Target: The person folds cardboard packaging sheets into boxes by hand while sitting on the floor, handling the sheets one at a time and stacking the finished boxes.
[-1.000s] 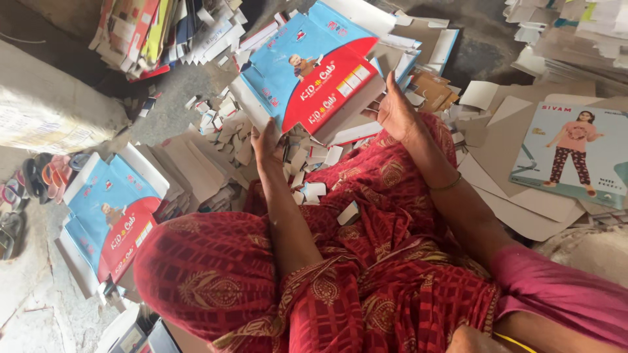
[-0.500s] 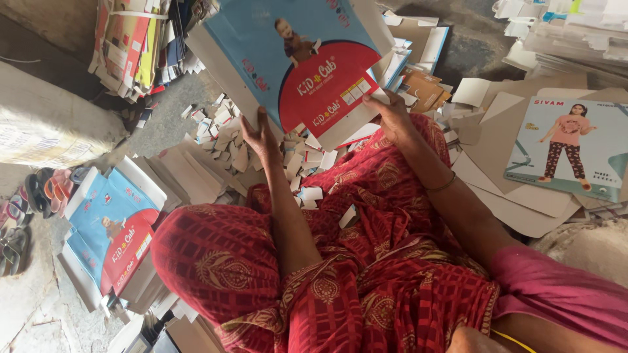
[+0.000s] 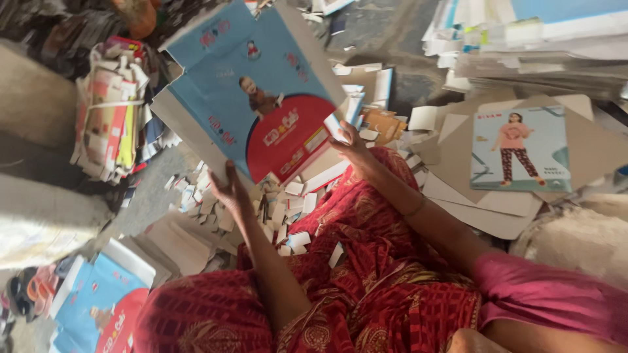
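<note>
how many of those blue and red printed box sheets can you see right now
2: one blue and red sheet held up between the left hand and right hand, one lying at lower left. More may be hidden.

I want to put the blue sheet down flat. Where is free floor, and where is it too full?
Bare grey floor lies between the tied bundle and the scrap pile; another patch shows behind the blue sheet. The cardboard at the right and the scraps are crowded.
</note>
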